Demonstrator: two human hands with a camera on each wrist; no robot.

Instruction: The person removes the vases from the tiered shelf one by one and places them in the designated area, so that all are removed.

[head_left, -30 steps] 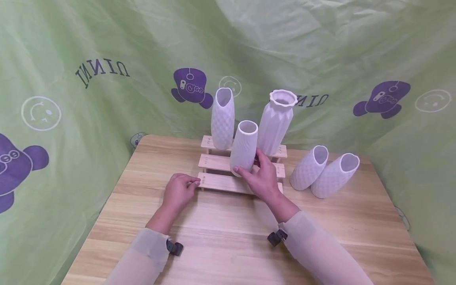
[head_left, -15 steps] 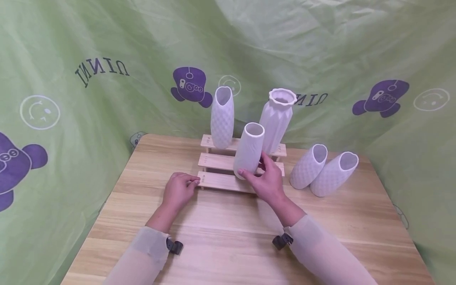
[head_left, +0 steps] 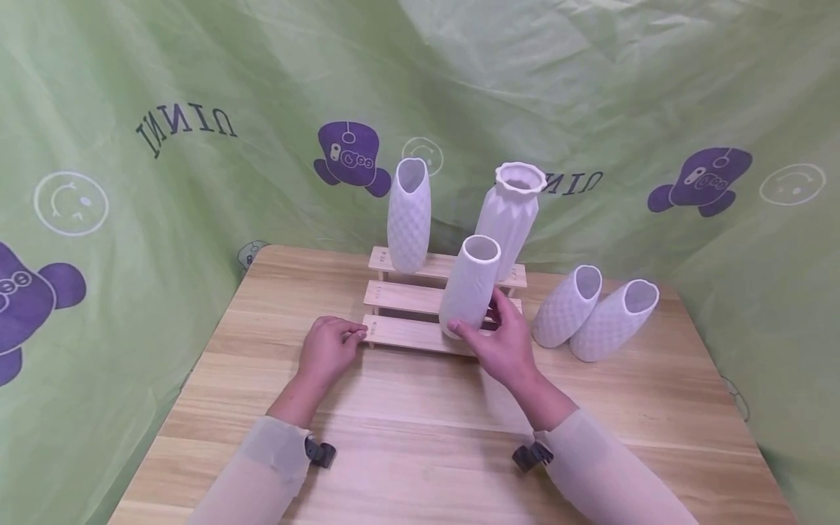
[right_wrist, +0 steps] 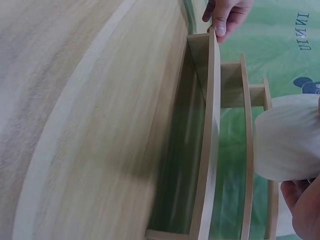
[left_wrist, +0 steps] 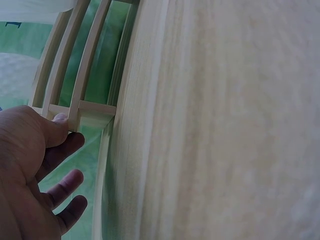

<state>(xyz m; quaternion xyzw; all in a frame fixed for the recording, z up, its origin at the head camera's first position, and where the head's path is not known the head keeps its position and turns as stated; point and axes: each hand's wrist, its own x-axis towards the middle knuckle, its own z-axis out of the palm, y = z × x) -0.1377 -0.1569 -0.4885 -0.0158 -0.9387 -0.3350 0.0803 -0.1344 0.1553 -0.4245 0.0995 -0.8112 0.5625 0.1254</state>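
In the head view my right hand (head_left: 508, 348) grips a smooth white vase (head_left: 469, 288) low on its side, thumb in front. The vase leans a little to the right and overlaps the lower tiers of a three-tier wooden display stand (head_left: 410, 334). Its rounded base (right_wrist: 282, 142) shows beside the tiers in the right wrist view. My left hand (head_left: 330, 346) pinches the left end of the stand's lowest board; the left wrist view shows thumb and index finger (left_wrist: 75, 142) at that end. On the top tier stand a diamond-textured vase (head_left: 410, 226) and a pleated, frilled-rim vase (head_left: 508, 219).
Two more diamond-textured white vases (head_left: 567, 306) (head_left: 613, 321) stand close together on the wooden table (head_left: 407, 452), right of the stand. A green printed curtain (head_left: 262, 95) hangs behind and along both sides of the table.
My right hand has carried the smooth vase to the right and slightly down toward me, across the front of the pleated vase. My left hand stays on the stand's end.
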